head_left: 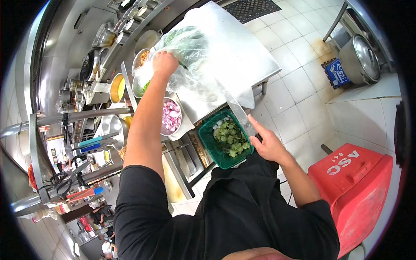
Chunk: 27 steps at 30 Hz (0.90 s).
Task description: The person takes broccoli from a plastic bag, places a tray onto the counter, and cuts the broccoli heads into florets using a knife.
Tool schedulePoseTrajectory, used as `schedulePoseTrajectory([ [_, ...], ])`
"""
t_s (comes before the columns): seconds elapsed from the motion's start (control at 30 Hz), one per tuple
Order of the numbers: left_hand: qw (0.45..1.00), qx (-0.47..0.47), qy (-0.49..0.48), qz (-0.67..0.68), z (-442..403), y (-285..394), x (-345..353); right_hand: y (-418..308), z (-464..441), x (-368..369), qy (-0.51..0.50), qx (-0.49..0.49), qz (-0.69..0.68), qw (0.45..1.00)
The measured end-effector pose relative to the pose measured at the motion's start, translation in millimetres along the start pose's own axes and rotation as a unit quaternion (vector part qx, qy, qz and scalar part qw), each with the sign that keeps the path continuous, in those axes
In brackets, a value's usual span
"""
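My left hand is closed at the near left edge of a clear plastic bag with green leaves inside, gathering its plastic. The bag lies on a bright metal table. My right hand grips a large knife by its handle, index finger stretched along it. The wide blade points away from me, beside a green bin that holds pale green vegetable scraps. Below my left forearm sits a bowl of chopped red onion. Glare washes out part of the table and the blade's tip.
A bowl of orange-brown pieces and a yellow-lined pot stand at the left. Metal rails and shelves with pans run along that side. A red lidded bin is at my right, and a large pot stands beyond it.
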<state>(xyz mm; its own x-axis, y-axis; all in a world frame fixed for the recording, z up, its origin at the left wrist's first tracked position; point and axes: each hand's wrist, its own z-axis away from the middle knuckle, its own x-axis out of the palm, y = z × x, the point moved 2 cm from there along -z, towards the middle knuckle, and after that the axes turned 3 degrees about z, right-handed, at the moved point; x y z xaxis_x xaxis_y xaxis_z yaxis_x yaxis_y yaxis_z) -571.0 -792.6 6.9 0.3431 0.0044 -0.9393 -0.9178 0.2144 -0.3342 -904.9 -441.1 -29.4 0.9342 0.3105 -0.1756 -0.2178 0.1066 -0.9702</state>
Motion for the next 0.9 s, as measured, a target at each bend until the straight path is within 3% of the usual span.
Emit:
schedulePoseTrajectory([
  [0.13,0.998,-0.05,-0.01,0.025,-5.8,-11.9,3.7,5.0,3.0,1.4,0.007,-0.004,0.011,1.0],
  [0.47,0.991,-0.071,-0.062,0.098,-20.4,-13.7,13.6,18.4,8.4,17.2,0.036,-0.051,0.015,0.998],
  [0.53,0.989,-0.075,-0.057,0.113,-19.6,-11.9,13.6,16.7,9.4,20.1,0.036,-0.045,0.008,0.998],
  [0.67,0.988,-0.09,-0.062,0.113,-7.5,7.1,1.9,2.5,11.9,16.7,-0.056,0.086,-0.016,0.995],
  [0.9,0.984,-0.09,-0.069,0.134,-17.2,-4.2,30.5,0.9,13.0,17.6,-0.031,0.064,-0.008,0.997],
])
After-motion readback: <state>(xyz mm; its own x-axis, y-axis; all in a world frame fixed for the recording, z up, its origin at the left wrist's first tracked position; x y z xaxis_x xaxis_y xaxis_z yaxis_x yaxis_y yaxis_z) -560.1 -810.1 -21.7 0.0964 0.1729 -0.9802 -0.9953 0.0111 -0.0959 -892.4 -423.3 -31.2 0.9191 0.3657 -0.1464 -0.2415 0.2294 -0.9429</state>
